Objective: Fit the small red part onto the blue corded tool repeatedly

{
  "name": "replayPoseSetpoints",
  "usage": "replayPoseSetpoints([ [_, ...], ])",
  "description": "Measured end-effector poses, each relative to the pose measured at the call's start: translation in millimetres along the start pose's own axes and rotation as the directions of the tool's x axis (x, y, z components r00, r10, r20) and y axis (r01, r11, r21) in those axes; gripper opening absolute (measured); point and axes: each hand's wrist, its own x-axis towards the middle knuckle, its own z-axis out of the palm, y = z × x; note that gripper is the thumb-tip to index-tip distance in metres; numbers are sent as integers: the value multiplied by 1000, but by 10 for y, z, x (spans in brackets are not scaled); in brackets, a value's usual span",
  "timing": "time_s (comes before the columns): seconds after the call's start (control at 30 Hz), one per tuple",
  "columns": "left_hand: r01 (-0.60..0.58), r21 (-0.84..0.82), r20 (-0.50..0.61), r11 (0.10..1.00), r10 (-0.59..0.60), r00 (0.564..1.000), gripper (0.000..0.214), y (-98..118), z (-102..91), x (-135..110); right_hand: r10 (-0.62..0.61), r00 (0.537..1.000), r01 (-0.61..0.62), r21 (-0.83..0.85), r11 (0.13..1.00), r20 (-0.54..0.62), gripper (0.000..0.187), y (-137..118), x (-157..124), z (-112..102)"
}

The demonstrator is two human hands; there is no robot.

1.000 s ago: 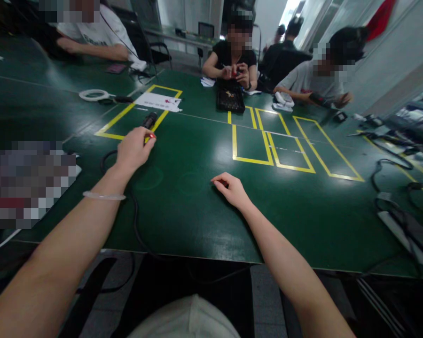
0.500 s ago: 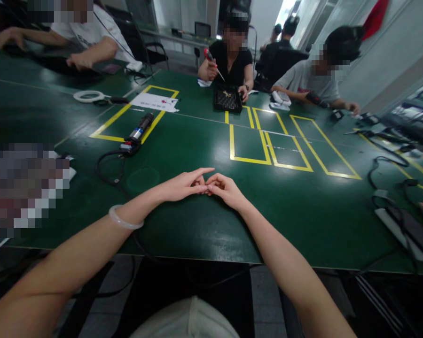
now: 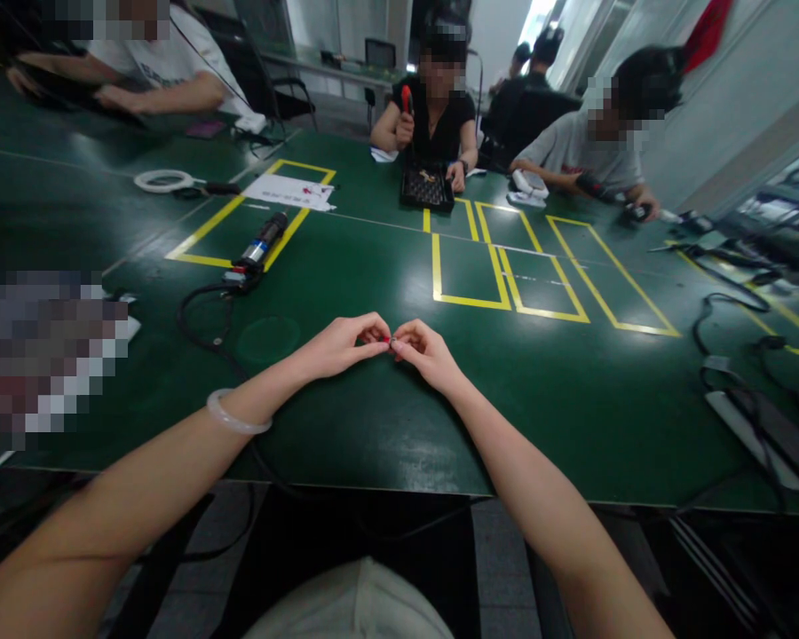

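Note:
Over the green table [image 3: 346, 426], my two hands meet fingertip to fingertip near the middle of the view. Between the tips shows a tiny red piece [image 3: 387, 340] with a dark bit at its right end; its kind is too small to make out. My left hand [image 3: 350, 344], with a pale bangle on its wrist, pinches the red end. My right hand [image 3: 426, 351] is closed in a pinch on the dark end. The fingers of both hands cover most of the piece.
An electric screwdriver [image 3: 263, 244] with a cable lies ahead on the left, by a white paper sheet [image 3: 289, 191]. Yellow tape outlines mark the table. Across it, a person holds a red-handled tool [image 3: 406, 102] over a black tray [image 3: 427, 188]. Cables and a tablet-like slab [image 3: 755, 435] lie right.
My left index finger, stretched out before, has curled in to the thumb. The tiny red piece now shows between my fingertips. The person opposite has tilted the red-handled tool more upright.

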Motion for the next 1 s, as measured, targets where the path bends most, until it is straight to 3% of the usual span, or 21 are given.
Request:
replayPoseSetpoints([
  [0.13, -75, 37, -42, 997, 76, 996, 21, -21, 8, 0, -11, 1000, 11, -15, 1000, 5, 34, -13, -10, -5],
  [0.6, -92, 90, -67, 992, 98, 993, 16, -55, 32, 1, -127, 992, 128, -257, 958, 20, 22, -66, -16, -3],
  [0.8, -75, 98, -19, 992, 77, 997, 34, -87, -25, 13, -132, 991, 133, -376, 917, 28, 15, -111, -31, -25],
  [0.9, -11, 269, -163, 963, 56, 985, 51, -217, -231, 33, -142, 990, 135, -388, 912, 10, 15, -98, -32, -46],
  [1.0, 228, 519, -392, 823, -8, 920, 59, -470, -580, 5, -146, 989, 137, -399, 907, 9, 16, -88, -30, -54],
])
